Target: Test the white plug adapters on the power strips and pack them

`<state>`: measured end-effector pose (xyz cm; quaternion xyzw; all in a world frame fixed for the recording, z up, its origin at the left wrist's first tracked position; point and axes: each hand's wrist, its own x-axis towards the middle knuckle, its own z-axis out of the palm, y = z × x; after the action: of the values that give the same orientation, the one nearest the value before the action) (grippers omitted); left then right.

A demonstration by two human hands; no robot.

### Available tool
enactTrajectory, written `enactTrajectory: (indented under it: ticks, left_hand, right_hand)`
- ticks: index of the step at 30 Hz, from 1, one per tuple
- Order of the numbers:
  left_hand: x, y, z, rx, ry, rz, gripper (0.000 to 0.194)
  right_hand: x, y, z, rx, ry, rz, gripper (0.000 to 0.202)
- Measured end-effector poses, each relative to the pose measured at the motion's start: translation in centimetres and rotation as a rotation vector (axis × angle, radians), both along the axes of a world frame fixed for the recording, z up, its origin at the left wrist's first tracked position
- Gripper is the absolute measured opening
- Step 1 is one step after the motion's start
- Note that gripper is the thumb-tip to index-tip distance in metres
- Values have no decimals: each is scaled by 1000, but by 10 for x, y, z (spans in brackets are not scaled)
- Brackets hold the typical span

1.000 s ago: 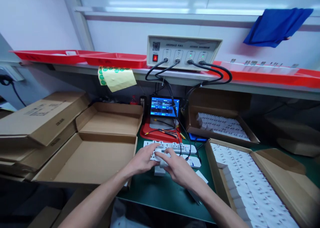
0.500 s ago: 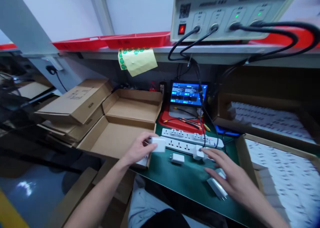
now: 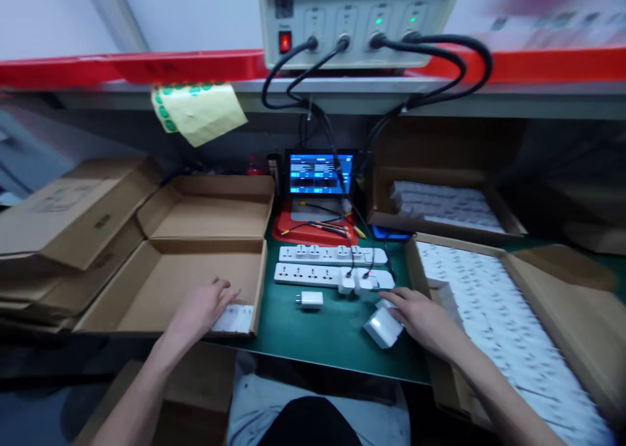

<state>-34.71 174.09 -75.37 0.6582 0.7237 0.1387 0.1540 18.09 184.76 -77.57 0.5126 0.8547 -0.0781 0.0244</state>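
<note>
Pinching block-shaped white plastic chargers [image 3: 383,327], right hand [image 3: 424,319] appears at pickup, calling for steady lift; left hand [image 3: 198,312] loosely spread over open brown cardboard box [image 3: 178,263].

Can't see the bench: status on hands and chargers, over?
Left hand in left open carton, beside white chargers. Right hand at loose chargers, grip unclear. Between them, lone charger by near power strip; two chargers plugged in.

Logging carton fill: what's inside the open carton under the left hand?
Inside the open carton: white blocks in the near right corner, beside the left hand; brown cardboard floor shows beyond. The hand covers part of the floor; anything beneath it can't be seen.
</note>
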Motion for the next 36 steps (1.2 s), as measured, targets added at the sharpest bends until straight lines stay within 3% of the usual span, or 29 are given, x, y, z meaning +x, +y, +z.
enactTrajectory:
  ticks: [3,7,10,13,17,19,22,27,29,32,36]
  left_hand:
    - [57,24,-6,175,41,-162,34]
    - [154,47,-23,162,23,-450,31]
    - [186,59,-31,69,4,-525,35]
    - [171,66,-26,45,-236,-482,34]
    - [129,69,-7,-5,-882,-322,53]
    - [116,69,2,-66,-1124,-263,59]
    - [108,69,7,-30,-1261,-173,57]
    - [102,72,6,145,-1102,-92,35]
    - [98,74,6,210,-924,-140,23]
    - [94,78,3,244,-641,-295,11]
    - [95,83,-6,211,-455,-434,34]
  right_hand:
    - [-13,6,19,-50,-55,29,43]
    - [-24,18,32,-92,-141,-54,32]
    - [-18,23,34,-92,-78,-158,29]
    - [-2,18,39,-107,296,-283,41]
    - [2,-3,49,-309,930,-345,74]
    - [-9,-12,52,-414,1056,-295,83]
    - [-39,-17,53,-405,996,-198,76]
    - [-104,-8,46,-68,472,24,47]
    - [-132,-4,43,54,241,49,46]
    - [-165,4,39,101,4,43,49]
    - [-184,18,33,77,-66,27,50]
